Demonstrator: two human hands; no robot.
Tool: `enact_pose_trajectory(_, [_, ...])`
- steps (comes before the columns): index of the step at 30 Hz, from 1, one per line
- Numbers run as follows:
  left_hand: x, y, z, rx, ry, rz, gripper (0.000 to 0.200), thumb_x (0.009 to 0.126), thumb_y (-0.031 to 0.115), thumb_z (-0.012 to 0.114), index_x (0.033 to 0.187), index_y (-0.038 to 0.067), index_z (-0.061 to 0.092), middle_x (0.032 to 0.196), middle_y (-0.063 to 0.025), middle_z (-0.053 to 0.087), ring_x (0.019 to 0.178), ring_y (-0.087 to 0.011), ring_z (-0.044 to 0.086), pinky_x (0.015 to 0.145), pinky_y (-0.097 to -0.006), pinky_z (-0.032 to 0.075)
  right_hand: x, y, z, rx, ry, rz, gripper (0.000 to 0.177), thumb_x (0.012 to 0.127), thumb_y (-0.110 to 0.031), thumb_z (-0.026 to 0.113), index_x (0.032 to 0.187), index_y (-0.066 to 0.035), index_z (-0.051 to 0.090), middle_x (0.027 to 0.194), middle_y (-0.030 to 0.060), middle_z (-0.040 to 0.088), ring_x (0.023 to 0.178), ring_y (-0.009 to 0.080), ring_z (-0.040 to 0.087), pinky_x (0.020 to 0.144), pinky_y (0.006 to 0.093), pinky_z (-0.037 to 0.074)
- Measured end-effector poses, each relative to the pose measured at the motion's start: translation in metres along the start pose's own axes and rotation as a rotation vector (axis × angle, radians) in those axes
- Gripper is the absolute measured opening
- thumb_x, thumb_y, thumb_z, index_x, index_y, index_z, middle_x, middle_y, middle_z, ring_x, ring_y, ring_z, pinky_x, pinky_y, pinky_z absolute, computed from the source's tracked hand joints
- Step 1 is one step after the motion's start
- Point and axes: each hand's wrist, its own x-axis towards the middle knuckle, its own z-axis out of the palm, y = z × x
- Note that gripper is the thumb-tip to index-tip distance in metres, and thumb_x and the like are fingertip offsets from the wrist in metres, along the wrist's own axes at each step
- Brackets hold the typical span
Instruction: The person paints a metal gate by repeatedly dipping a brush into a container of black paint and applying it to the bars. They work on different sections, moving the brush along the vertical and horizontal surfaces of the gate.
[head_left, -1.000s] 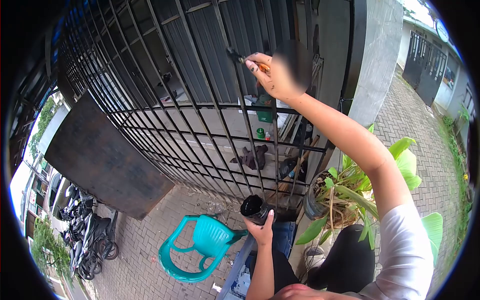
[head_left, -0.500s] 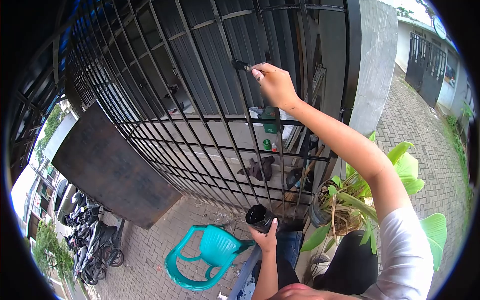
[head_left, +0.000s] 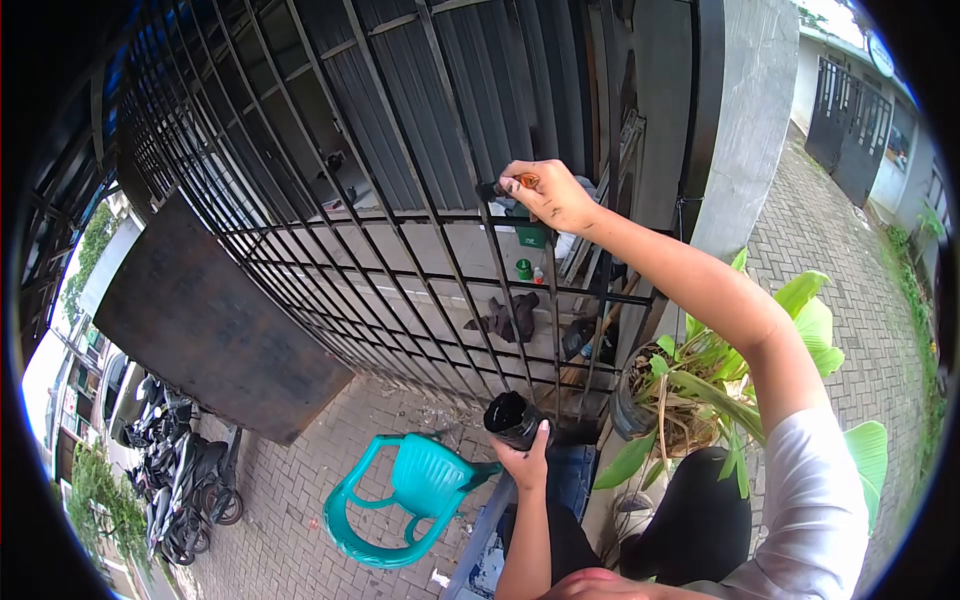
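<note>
My right hand [head_left: 552,197] is closed around a paintbrush [head_left: 527,181] with an orange handle. The dark bristles touch, or nearly touch, an upright bar of the black metal grille [head_left: 434,212]. Dark smears mark the fingers and the back of that hand. Lower down, my left hand [head_left: 525,465] grips a black paint container [head_left: 517,432] from below and the side. The container's open top faces up, and dark paint coats its inside.
A green plastic chair [head_left: 430,470] stands on the paving at the lower left. Potted leafy plants [head_left: 690,400] are close under my right arm. A metal sheet [head_left: 205,325] leans by the grille, with parked motorcycles [head_left: 185,480] beyond. Behind the bars lie a dark cloth [head_left: 510,318] and a green can [head_left: 524,269].
My right hand has moved down along the bar with the paintbrush, and its wrist has turned. My left hand still holds the paint container. The view has shifted slightly.
</note>
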Motion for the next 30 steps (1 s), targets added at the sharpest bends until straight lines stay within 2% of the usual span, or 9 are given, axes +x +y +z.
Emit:
enact_pose_trajectory(3, [0.002,0.000,-0.002,-0.008,-0.004,-0.001,0.071,0.084,0.006,0.086,0.142,-0.002,0.045,0.130,-0.0121,0.060,0.114,-0.0198,0.062,0.102,-0.0335,0.049,-0.002,-0.015,0.002,0.166,0.186,-0.010,0.022,0.104,-0.021,0.065,0.106,0.001,0.070,0.081,0.0150,0.068,0.062,0.0234,0.060,0.067,0.0345,0.053])
enact_pose_trajectory(5, [-0.002,-0.001,-0.003,-0.007,-0.005,-0.012,0.072,0.084,0.006,0.086,0.142,-0.003,0.045,0.130,-0.0124,0.060,0.114,-0.0198,0.062,0.102,-0.0335,0.049,0.015,-0.011,0.007,0.064,0.435,-0.305,0.020,0.104,-0.019,0.066,0.108,0.000,0.070,0.083,0.0125,0.068,0.063,0.0186,0.062,0.065,0.0328,0.053])
enact_pose_trajectory(9, [0.000,-0.001,-0.002,0.014,0.001,0.007,0.072,0.083,0.007,0.086,0.142,-0.003,0.045,0.130,-0.0134,0.060,0.114,-0.0210,0.062,0.102,-0.0345,0.049,0.002,0.005,0.016,0.017,0.208,-0.200,0.023,0.105,-0.022,0.064,0.106,0.001,0.069,0.074,0.0119,0.065,0.056,0.0203,0.060,0.061,0.0341,0.052])
enact_pose_trajectory(13, [0.000,0.001,-0.003,0.044,-0.007,0.019,0.073,0.083,0.007,0.087,0.142,-0.003,0.046,0.132,-0.0143,0.059,0.116,-0.0227,0.062,0.104,-0.0353,0.048,-0.017,0.005,0.009,0.186,-0.021,0.067,0.026,0.106,-0.022,0.061,0.102,0.002,0.068,0.067,0.0051,0.061,0.057,0.0101,0.059,0.057,0.0294,0.051])
enact_pose_trajectory(17, [0.000,0.010,0.001,0.027,0.006,0.009,0.077,0.080,0.005,0.088,0.143,-0.003,0.045,0.133,-0.0148,0.058,0.117,-0.0223,0.060,0.103,-0.0350,0.048,-0.033,-0.018,0.007,0.473,-0.202,0.096,0.026,0.106,-0.021,0.061,0.098,0.002,0.069,0.081,0.0043,0.066,0.065,0.0103,0.062,0.060,0.0273,0.055])
enact_pose_trajectory(23, [0.000,0.002,-0.001,0.116,0.027,-0.014,0.094,0.075,0.013,0.093,0.147,-0.009,0.036,0.134,-0.0212,0.053,0.122,-0.0290,0.055,0.108,-0.0408,0.043,-0.107,-0.081,0.019,0.367,-1.000,0.176,0.026,0.104,-0.021,0.065,0.109,0.003,0.071,0.087,0.0089,0.071,0.074,0.0138,0.065,0.070,0.0316,0.054])
enact_pose_trajectory(25, [0.001,0.011,0.003,0.192,-0.011,0.129,0.086,0.077,0.008,0.092,0.142,-0.007,0.038,0.132,-0.0182,0.053,0.119,-0.0249,0.056,0.104,-0.0385,0.046,-0.137,-0.068,0.041,0.376,-1.052,-0.018,0.024,0.103,-0.019,0.064,0.109,0.003,0.070,0.085,0.0121,0.071,0.072,0.0191,0.065,0.070,0.0354,0.053])
enact_pose_trajectory(27, [0.000,0.014,0.005,0.151,-0.017,0.122,0.089,0.077,0.008,0.092,0.143,-0.009,0.036,0.133,-0.0196,0.052,0.121,-0.0265,0.055,0.105,-0.0396,0.045,-0.152,-0.068,0.053,0.217,-1.107,-0.134,0.018,0.099,-0.016,0.063,0.103,0.001,0.069,0.086,0.0191,0.069,0.074,0.0379,0.063,0.068,0.0439,0.050])
enact_pose_trajectory(30, [-0.002,0.012,0.005,0.168,-0.024,0.165,0.094,0.076,0.009,0.092,0.147,-0.010,0.033,0.135,-0.0212,0.051,0.124,-0.0299,0.054,0.108,-0.0415,0.043,-0.163,-0.061,0.064,0.171,-1.133,-0.216,0.016,0.094,-0.016,0.066,0.097,0.000,0.067,0.085,0.0201,0.069,0.078,0.0424,0.064,0.068,0.0480,0.050])
